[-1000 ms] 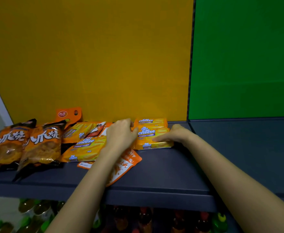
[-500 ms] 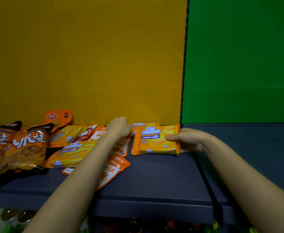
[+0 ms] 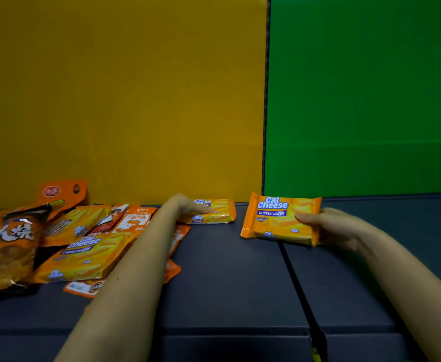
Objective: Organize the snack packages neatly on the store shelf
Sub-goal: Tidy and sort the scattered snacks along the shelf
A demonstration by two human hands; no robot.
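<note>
- The left hand is foreshortened and its palm is hidden. One finger lies straight on a low stack of wafer packs left of the shelf seam, against the yellow back panel.
- How many packs are in that stack is hard to make out.
- Further left of the seam, the left forearm covers parts of some orange pouches. The chip bags are cut off by the frame edge.
- The right hand grips a Cal Cheese wafer pack by its right end, with the thumb on the printed face and the fingers hidden behind.
- This pack is directly over the seam, straddling it. I cannot tell whether its lower edge touches the shelf.
- The pack stands tilted up with its face toward the camera and its lettering upright. Its long axis runs left-right, across the seam.
</note>
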